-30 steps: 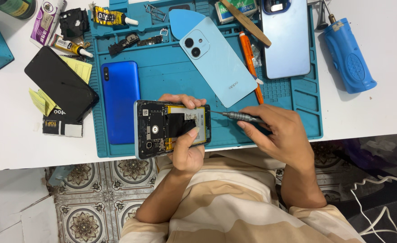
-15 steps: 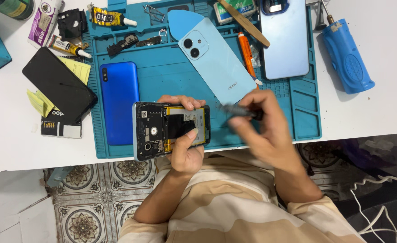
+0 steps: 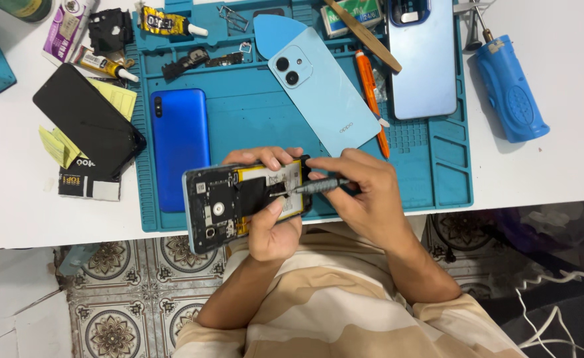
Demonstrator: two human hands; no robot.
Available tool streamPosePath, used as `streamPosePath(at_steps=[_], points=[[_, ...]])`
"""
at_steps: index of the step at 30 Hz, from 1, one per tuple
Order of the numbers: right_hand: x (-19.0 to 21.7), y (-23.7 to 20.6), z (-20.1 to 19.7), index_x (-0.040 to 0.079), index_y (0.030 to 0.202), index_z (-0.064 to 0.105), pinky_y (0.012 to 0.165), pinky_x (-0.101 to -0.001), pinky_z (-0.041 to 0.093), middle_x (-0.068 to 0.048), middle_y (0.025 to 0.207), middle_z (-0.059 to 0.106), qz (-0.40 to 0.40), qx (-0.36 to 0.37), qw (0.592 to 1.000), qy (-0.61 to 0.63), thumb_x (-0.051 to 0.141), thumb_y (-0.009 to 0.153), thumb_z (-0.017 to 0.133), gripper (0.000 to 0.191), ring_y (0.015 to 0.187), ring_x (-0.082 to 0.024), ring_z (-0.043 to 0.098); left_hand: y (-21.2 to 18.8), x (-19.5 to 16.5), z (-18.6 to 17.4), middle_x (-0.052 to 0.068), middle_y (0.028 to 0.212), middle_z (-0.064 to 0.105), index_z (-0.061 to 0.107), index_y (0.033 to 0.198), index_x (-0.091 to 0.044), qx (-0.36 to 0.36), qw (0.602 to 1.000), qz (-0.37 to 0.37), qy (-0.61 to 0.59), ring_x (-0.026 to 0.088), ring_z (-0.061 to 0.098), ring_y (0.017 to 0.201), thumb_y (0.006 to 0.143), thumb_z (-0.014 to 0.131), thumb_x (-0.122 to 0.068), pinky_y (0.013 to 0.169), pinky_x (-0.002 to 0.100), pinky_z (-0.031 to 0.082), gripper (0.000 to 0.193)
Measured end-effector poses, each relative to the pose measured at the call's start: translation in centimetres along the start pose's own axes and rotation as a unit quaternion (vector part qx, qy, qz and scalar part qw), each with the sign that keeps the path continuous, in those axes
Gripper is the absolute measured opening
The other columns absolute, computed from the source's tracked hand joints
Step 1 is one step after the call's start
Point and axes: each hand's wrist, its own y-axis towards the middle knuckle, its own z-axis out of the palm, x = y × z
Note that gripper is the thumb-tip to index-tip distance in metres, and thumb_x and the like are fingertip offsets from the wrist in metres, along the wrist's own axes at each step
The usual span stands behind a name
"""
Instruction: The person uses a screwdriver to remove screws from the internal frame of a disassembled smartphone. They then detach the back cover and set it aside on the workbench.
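Phone (image 3: 242,202) with its back removed sits in the left hand (image 3: 272,225) just over the near edge of the blue work mat (image 3: 252,119), its dark circuit boards and yellow-labelled battery facing up. The left hand's grip is closed around the phone, fingers curled over the far edge and thumb pressed across the middle. To the right, the right hand (image 3: 358,192) pinches a slim screwdriver (image 3: 315,187), its grip closed on the shaft, the tip set against the phone's inside near the battery.

Doing this well likely calls for a steady hold on the phone, the driver kept square to the part it meets, and light pressure so the tip does not slip onto the battery. Any small part freed would be safest set on the mat.

The exact spot the tip touches is too small to make out, and the thumb covers part of the board. The driver's handle end is buried in the right palm. Items along the far edge of the desk (image 3: 543,166) are cut off by the frame.
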Motion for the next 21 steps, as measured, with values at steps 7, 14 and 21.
streamPosePath(at_steps=[7, 14, 21], points=[[2.8, 0.8, 7.1, 0.006, 0.104, 0.078, 0.054, -0.0322, 0.033, -0.004, 0.065, 0.049, -0.061, -0.027, 0.997, -0.039, 0.007, 0.083, 0.084, 0.022, 0.059, -0.016, 0.046, 1.4, -5.4, -4.7, 0.017, 0.117, 0.05, 0.043, 0.133, -0.005, 0.03, 0.999, 0.011, 0.011, 0.029, 0.052, 0.11, 0.088, 0.065, -0.012, 0.112, 0.055, 0.041, 0.051], [2.9, 0.2, 9.1, 0.005, 0.098, 0.076, 0.054, -0.0332, 0.034, -0.005, 0.065, 0.049, -0.061, -0.036, 0.996, -0.053, 0.008, 0.081, 0.086, 0.02, 0.059, -0.018, 0.047, 1.0, -6.5, -6.3, 0.015, 0.119, 0.049, 0.043, 0.134, -0.006, 0.057, 0.998, -0.01, 0.02, 0.027, 0.051, 0.11, 0.089, 0.068, -0.015, 0.113, 0.053, 0.04, 0.052], [2.8, 1.8, 7.8, 0.005, 0.092, 0.073, 0.054, -0.0347, 0.035, -0.005, 0.065, 0.048, -0.073, -0.043, 0.993, -0.083, 0.008, 0.078, 0.087, 0.02, 0.06, -0.02, 0.047, 2.2, -5.9, -5.2, 0.015, 0.119, 0.05, 0.043, 0.135, -0.007, 0.076, 0.996, -0.024, 0.044, 0.026, 0.051, 0.109, 0.087, 0.068, -0.015, 0.112, 0.051, 0.04, 0.055]])
